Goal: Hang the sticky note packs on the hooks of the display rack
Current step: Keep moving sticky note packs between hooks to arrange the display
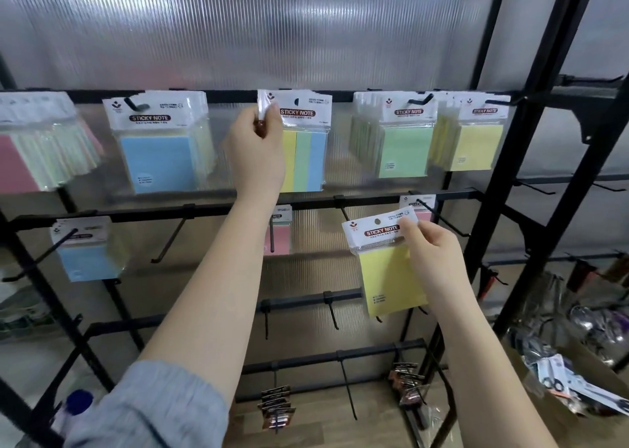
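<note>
My left hand point(255, 148) pinches the top left corner of a striped yellow, green and blue sticky note pack point(304, 141) up at the top bar of the black display rack point(218, 211). Its hang hole lies at the hook. My right hand point(430, 247) grips the header of a yellow sticky note pack point(388, 274), held free in front of the second row. Other packs hang along the top row: blue point(156, 144), green point(401, 138), yellow point(476, 134) and a pink-fronted bunch point(37, 141). An empty hook point(439, 218) juts out just above my right hand.
On the second row hang a blue pack point(88, 250), a pink pack point(280, 233) and a pink pack point(420, 206). Lower bars carry bare hooks and small dark packets point(275, 406). A cardboard box point(578, 389) with scissors packs sits low right. A bottle with a blue cap point(76, 403) is at lower left.
</note>
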The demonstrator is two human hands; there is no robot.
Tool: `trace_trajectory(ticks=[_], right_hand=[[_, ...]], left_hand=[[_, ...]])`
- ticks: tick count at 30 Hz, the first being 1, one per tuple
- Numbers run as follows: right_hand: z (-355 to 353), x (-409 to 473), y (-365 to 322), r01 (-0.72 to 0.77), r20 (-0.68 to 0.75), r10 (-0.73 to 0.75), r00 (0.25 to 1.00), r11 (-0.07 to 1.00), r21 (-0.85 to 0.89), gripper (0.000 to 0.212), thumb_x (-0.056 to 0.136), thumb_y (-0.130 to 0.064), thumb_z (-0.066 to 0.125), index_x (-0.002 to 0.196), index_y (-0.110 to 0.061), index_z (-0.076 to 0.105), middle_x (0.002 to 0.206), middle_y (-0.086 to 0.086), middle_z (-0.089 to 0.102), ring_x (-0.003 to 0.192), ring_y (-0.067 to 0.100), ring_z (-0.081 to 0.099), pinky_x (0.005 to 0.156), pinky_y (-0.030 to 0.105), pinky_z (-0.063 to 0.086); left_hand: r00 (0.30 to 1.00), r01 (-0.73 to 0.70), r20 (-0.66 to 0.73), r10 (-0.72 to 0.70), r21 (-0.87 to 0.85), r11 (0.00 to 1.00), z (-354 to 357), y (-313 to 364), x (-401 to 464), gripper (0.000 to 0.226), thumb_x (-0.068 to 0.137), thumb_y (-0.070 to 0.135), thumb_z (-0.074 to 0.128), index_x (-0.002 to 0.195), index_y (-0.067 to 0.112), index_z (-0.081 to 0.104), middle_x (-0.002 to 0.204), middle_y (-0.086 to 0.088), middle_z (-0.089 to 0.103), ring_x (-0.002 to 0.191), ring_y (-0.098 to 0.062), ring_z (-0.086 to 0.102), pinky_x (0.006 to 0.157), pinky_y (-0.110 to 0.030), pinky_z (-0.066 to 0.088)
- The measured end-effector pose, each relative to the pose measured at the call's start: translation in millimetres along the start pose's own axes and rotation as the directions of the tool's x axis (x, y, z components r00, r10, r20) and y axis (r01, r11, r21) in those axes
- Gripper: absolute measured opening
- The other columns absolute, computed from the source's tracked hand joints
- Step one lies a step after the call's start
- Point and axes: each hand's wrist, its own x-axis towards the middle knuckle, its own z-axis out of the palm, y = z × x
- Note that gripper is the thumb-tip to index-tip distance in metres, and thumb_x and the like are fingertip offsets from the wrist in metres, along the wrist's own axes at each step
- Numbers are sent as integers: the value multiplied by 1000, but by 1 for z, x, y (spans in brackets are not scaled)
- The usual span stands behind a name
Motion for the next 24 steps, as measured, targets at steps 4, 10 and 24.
trace_trajectory(ticks=[4, 10, 24], right_hand=[[1, -1, -1, 9, 23, -9, 1000, 1000, 9, 39, 95, -28, 46, 90, 9, 57, 73, 4, 48, 66, 14, 37, 56, 28, 26], [3, -2, -1, -3, 40, 2, 999, 1000, 25, 36, 95, -26, 46, 89, 7, 60, 73, 3, 53, 66, 13, 40, 56, 27, 29], [7, -8, -4, -8, 53, 5, 999, 998, 58, 36, 96, -27, 45, 91, 5, 62, 77, 4, 58, 69, 15, 42, 56, 27, 30]], left_hand=[[1000, 7, -14, -7, 25, 1000, 1, 0, 6, 46, 95, 27, 51, 58, 20, 24, 54, 6, 25, 49, -8, 23, 46, -20, 22], [998, 62, -9, -61, 100, 993, 4, -6, 8, 47, 95, 27, 50, 58, 18, 23, 54, 5, 26, 49, -10, 22, 45, -21, 23], [997, 59, -49, -52, 165, 985, 4, -14, 19, 27, 86, 32, 66, 74, 14, 51, 69, 6, 52, 63, -9, 44, 53, -9, 33]])
